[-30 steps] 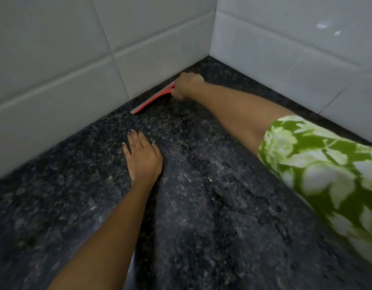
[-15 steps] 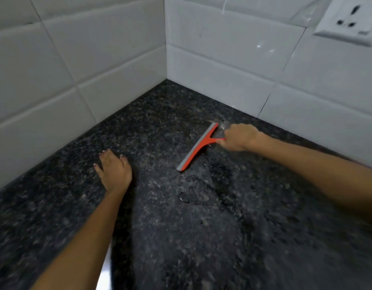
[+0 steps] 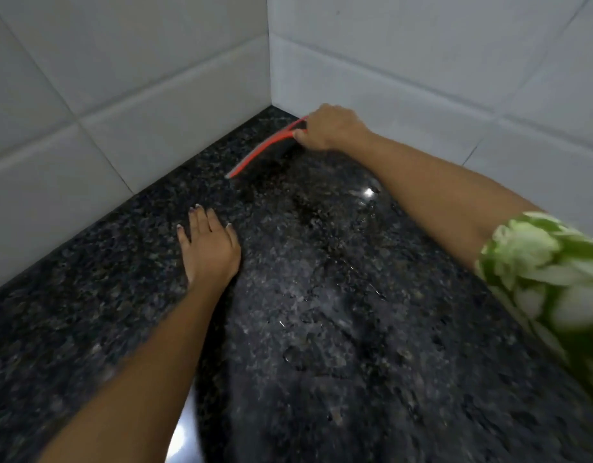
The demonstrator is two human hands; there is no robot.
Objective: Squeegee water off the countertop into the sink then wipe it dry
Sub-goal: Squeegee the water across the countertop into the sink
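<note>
A red squeegee [image 3: 262, 150] rests its blade on the black speckled countertop [image 3: 88, 295] close to the tiled corner. My right hand [image 3: 331, 131] is closed around its handle, which the fingers hide. The blade runs from the hand down to the left. My left hand [image 3: 210, 247] lies flat on the counter with fingers spread, holding nothing, nearer to me and left of the squeegee. Wet patches and droplets [image 3: 321, 295] glisten on the stone between my arms. The sink is out of sight.
White tiled walls [image 3: 154, 95] meet in a corner just behind the squeegee and bound the counter on the left and at the back. A shiny metal edge [image 3: 183, 439] shows at the bottom under my left forearm.
My right hand has carried the squeegee from mid-counter back up to the corner by the walls. My left hand stays flat on the counter. The head view has shifted.
</note>
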